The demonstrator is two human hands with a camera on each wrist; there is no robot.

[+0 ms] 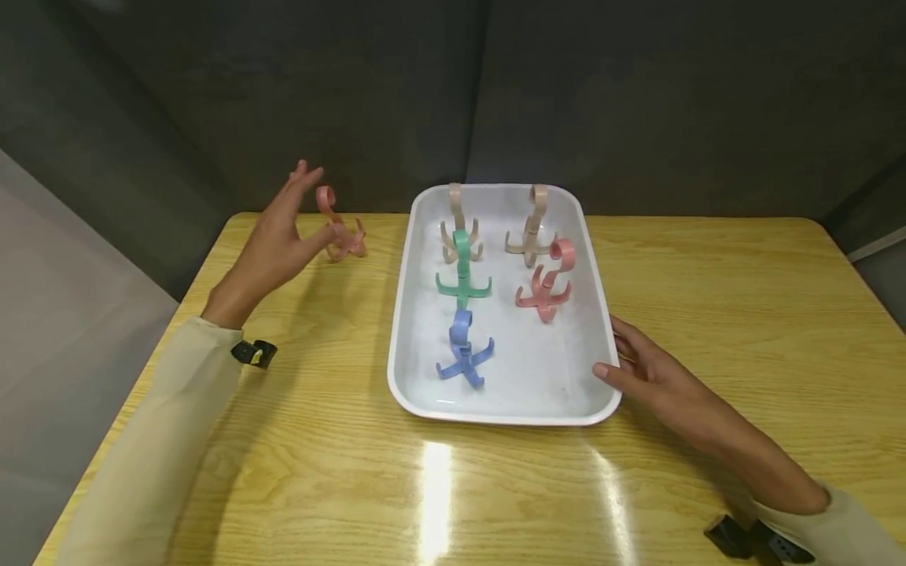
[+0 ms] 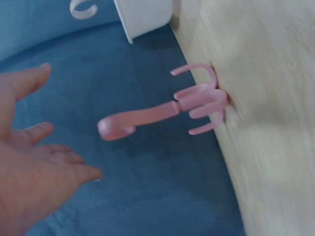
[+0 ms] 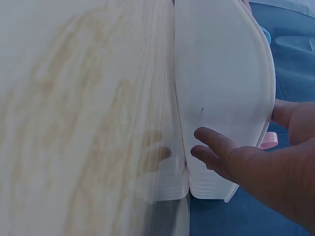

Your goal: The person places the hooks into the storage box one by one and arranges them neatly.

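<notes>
A pink claw hook with a curled top and several prongs stands upright on the table, left of the white tray. My left hand is beside this hook, thumb and fingers spread. In the left wrist view a gap shows between the left hand and the hook. My right hand holds the tray's right side, thumb over the rim. Seen from the right wrist, its fingers lie along the outer wall.
Inside the tray stand two beige hooks at the back, a green hook, a second pink hook and a blue hook. A dark curtain rises behind the wooden table.
</notes>
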